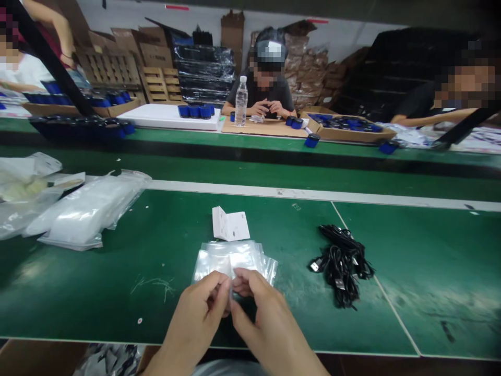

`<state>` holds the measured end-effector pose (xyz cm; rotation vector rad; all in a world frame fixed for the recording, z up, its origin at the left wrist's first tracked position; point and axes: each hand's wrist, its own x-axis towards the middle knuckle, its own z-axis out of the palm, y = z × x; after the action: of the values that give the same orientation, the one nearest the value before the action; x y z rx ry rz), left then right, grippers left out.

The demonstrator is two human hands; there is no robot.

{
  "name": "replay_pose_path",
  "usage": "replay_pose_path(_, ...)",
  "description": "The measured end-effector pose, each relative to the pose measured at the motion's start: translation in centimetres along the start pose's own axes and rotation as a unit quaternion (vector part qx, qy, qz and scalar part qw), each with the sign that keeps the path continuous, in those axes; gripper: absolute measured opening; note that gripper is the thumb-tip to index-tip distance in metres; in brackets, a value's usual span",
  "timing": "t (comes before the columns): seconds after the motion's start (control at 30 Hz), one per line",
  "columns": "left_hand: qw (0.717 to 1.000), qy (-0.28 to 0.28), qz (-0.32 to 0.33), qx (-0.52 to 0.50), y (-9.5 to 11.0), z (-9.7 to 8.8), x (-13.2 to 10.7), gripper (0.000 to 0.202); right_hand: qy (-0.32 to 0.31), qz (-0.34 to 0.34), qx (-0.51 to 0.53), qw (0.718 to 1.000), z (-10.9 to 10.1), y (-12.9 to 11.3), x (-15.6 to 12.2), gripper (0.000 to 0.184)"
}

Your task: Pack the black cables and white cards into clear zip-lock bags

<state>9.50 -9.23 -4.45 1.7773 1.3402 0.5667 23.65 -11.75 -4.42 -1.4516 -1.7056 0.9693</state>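
Note:
My left hand (201,308) is closed in a pinch on a thin clear plastic bag (230,262), seen almost edge-on. Against the other side of that bag is my right hand (264,308), its thumb and curled fingers apart with a gap between them. Several flat clear zip bags (245,254) lie overlapping on the table just beyond my fingertips. Behind these stands a small stack of folded white leaflets (231,224), the front one spread. To the right lies a bunch of black USB cables (342,269), their connectors showing.
Packs of clear bags (88,211) lie at left on the green table (117,292). A white strip (274,191) crosses it. Opposite, a person (270,86) works near a water bottle (241,103), blue-and-black items (195,111) and a filled carton (352,134). Other people sit at both sides.

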Motion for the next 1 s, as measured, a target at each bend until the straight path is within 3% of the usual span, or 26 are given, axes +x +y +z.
replay_pose_path(0.1,1.0,0.001,-0.001,-0.025,-0.2,0.4,0.1,0.03,0.004,-0.017,-0.06,0.998,0.4,-0.2,-0.1,0.04)
replay_pose_path(0.23,0.999,-0.001,-0.005,-0.037,-0.6,0.9,0.2,0.029,0.013,-0.031,-0.112,0.993,0.5,-0.1,0.2,0.031)
replay_pose_path(0.4,0.999,0.04,0.001,-0.022,-0.9,1.2,0.3,0.032,0.025,-0.036,-0.237,0.971,0.9,0.5,0.6,0.025)
replay_pose_path(0.53,0.997,0.072,-0.018,-0.026,-1.3,1.3,0.0,0.031,0.059,0.011,-0.314,0.948,0.2,0.9,1.5,0.02)
replay_pose_path(0.6,0.996,0.081,-0.026,-0.041,-1.5,1.4,-0.1,0.03,0.045,0.043,-0.288,0.956,-1.0,0.6,2.1,0.02)
replay_pose_path(0.7,0.994,0.089,-0.026,-0.064,-1.4,1.5,0.0,0.028,-0.006,0.04,-0.17,0.985,-3.0,-0.4,3.7,0.013)
replay_pose_path(0.77,0.992,0.102,-0.021,-0.077,-1.2,1.6,0.1,0.026,0.008,0.051,-0.061,0.997,-3.8,-0.9,5.6,0.027)
replay_pose_path(0.83,0.989,0.12,-0.016,-0.086,-1.0,1.8,0.2,0.025,0.015,0.102,0.056,0.993,-3.8,-0.9,8.3,0.045)
replay_pose_path(1.0,0.984,0.144,-0.019,-0.101,-0.9,1.9,0.1,0.025,-0.039,0.177,0.129,0.975,-2.2,-0.1,14.5,0.054)
